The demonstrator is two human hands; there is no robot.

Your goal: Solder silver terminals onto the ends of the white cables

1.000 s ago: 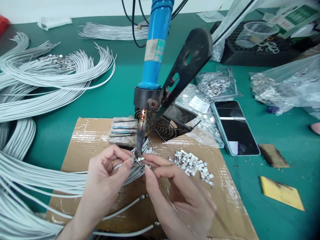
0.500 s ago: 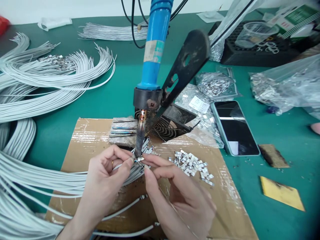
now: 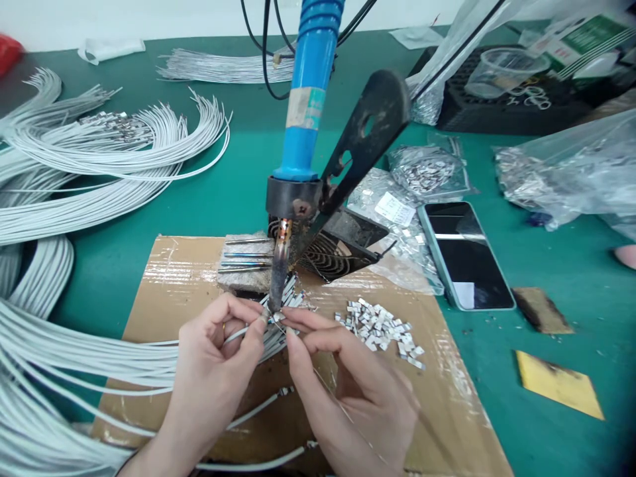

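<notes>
A blue soldering iron (image 3: 304,112) is clamped in a black metal stand (image 3: 365,129), its tip pointing down between my hands. My left hand (image 3: 218,364) pinches a white cable (image 3: 235,336) close to its end, just left of the tip. A small silvery metal piece (image 3: 277,318) sits at the cable end under the tip. Between thumb and fingers, my right hand (image 3: 355,391) holds a thin solder wire (image 3: 342,412) whose end reaches the metal piece. The exact contact at the tip is too small to make out.
Cardboard (image 3: 179,265) covers the bench under my hands. Loose metal pieces (image 3: 380,331) lie to the right, beyond them a phone (image 3: 470,255) and a yellow sponge (image 3: 559,384). White cable bundles (image 3: 89,358) fill the left. A black fan (image 3: 330,252) stands behind the iron.
Both hands stay almost in place at the iron's tip, with only slight shifts of the wrists. The whole view has moved a little.
</notes>
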